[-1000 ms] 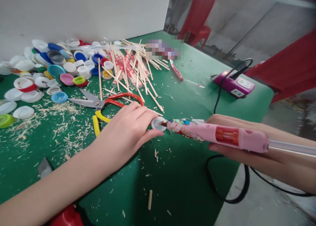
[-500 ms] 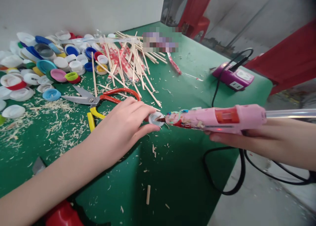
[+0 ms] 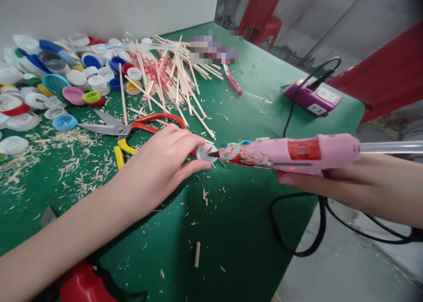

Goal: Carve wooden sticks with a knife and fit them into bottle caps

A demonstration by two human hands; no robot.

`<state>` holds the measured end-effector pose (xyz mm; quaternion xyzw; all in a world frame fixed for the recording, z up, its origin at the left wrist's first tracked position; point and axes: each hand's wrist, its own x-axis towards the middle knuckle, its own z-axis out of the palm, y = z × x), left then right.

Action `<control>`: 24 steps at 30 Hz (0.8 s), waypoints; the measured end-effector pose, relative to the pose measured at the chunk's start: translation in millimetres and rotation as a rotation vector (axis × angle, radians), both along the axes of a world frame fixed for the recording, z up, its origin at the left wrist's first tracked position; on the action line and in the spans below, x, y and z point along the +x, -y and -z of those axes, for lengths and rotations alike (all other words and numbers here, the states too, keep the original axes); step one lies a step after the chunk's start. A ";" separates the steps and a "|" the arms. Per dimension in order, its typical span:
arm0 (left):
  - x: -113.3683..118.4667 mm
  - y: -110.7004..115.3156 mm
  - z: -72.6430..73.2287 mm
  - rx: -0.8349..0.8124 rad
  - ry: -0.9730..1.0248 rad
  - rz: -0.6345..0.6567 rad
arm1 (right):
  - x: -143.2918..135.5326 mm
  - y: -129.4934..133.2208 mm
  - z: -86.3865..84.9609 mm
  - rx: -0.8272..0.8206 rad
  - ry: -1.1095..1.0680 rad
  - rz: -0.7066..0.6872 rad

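Observation:
My left hand (image 3: 168, 165) pinches a small whitish bottle cap (image 3: 205, 154) between thumb and fingers, its hollow side turned up. A pink glue gun (image 3: 280, 154) lies in my right hand (image 3: 333, 183), which is wrapped round its handle. The dark nozzle tip is at the cap's right side, over its inside. A clear glue stick (image 3: 390, 148) runs out of the gun's rear, and a small red light glows on its side. Scissors (image 3: 132, 128) with orange-red handles lie open just beyond my left hand.
Many coloured bottle caps (image 3: 76, 77) are heaped at the back left. Wooden sticks (image 3: 178, 77) lie beside them. A purple power strip (image 3: 313, 97) sits near the right edge, a black cord (image 3: 320, 244) loops below. Yellow handles (image 3: 120, 154), wood shavings and a red tool (image 3: 86, 284) lie closer.
The view has shifted slightly, moving most things a little up and left in the picture. Both hands keep their grip, and the nozzle stays at the cap.

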<state>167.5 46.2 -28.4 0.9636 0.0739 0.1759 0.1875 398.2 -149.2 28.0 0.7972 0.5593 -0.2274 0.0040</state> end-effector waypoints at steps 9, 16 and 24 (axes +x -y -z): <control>-0.3 -1.9 -1.5 -0.034 -0.019 -0.014 | -3.5 0.3 -0.4 -0.031 0.098 0.044; -0.8 -0.8 -1.7 -0.037 -0.020 -0.038 | -8.3 -0.4 -0.3 0.059 -0.011 0.002; -1.2 3.8 -1.9 -0.059 -0.012 -0.063 | -11.4 1.8 0.4 0.069 0.012 0.028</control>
